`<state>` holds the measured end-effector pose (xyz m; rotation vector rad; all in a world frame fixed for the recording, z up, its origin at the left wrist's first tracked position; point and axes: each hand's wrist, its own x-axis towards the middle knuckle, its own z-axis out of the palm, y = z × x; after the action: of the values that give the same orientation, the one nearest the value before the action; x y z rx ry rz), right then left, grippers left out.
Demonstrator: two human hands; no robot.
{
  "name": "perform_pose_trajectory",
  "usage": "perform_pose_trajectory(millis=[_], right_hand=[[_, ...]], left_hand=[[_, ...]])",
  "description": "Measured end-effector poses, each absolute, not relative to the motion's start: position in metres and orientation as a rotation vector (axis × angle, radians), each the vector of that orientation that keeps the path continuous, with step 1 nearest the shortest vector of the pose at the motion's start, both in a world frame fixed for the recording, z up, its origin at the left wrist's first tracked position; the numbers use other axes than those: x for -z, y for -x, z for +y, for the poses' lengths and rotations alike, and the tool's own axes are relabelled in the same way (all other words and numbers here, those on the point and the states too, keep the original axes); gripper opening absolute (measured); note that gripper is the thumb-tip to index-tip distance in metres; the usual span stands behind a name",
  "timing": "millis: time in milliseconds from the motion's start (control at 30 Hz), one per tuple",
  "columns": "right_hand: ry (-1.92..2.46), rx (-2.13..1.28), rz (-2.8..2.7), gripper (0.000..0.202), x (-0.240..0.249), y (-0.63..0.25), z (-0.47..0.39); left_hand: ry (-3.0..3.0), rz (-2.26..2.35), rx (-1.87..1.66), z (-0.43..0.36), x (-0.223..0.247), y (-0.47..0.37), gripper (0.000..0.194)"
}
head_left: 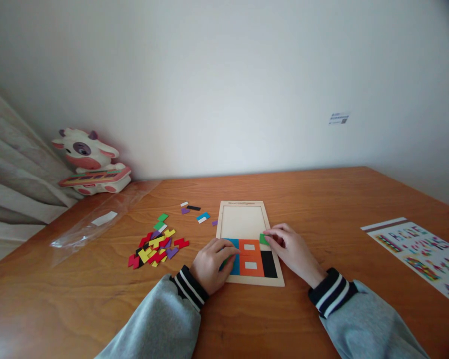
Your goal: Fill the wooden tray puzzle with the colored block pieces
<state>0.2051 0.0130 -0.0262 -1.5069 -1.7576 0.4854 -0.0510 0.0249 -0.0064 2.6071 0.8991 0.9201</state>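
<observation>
A pale wooden puzzle tray lies on the table before me, its near half covered by flat coloured pieces. Among them are an orange block with two white rectangles, a blue area and a black piece. My left hand rests over the tray's left side, fingertips on the blue and orange pieces. Its fingers are bent and apart, with no piece seen in them. At the tray's right edge my right hand pinches a green puzzle piece between thumb and fingers, just above the black one.
A pile of mixed coloured pieces lies left of the tray, with a few loose ones behind. Clear plastic wrapping and a cow-shaped toy keyboard are at the far left. A printed pattern sheet lies right.
</observation>
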Motion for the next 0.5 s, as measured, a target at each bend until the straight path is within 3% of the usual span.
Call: perform_pose_trajectory(millis=[500], right_hand=[[1.510, -0.510, -1.814, 0.042, 0.030, -0.210, 0.017]], left_hand=[[-2.594, 0.969, -0.960, 0.031, 0.018, 0.055, 0.020]])
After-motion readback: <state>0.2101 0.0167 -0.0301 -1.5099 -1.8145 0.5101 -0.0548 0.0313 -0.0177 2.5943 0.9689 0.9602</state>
